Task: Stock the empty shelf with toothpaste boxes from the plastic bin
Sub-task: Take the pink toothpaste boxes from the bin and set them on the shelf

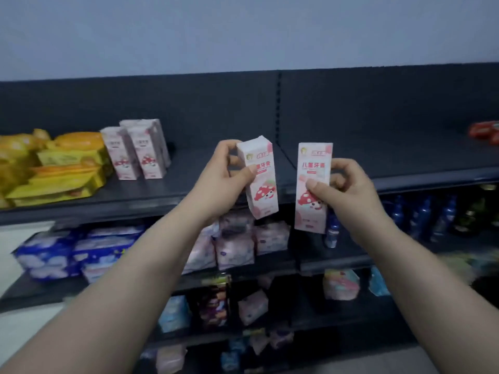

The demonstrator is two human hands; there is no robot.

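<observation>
Up front, two tall pink-and-white cardboard cartons are held in the air before the dark grey top shelf (167, 188): the left toothpaste box (263, 193) and the right toothpaste box (310, 209). Each carries a red spotted mushroom cartoon on its lower half and red lettering above it. The left toothpaste box leans, with its top tipped left and its foot swung right. The right toothpaste box stands nearly upright, its front face square to the camera. The two are close but apart, both in front of the shelf's front edge rather than resting on it.

The left hand (218, 182) pinches its carton, with the thumb across the front face near the middle and the curled fingers wrapped behind the upper part. Its grip is closed on the box, not spread. The right hand (351, 190) holds the other carton from its right side, thumb pressed on the front face and fingers curled behind the back edge.

Further left on the same shelf, a cluster of matching toothpaste boxes (137, 149) stands upright near the back panel, just beside a heap of yellow and orange packets (54, 168). A red packet (484, 132) lies at the shelf's far right end. On the shelf below sit blue-and-white soft packs (67, 249), pale pink soft packs (237, 244) and dark blue bottles (424, 214).
</observation>
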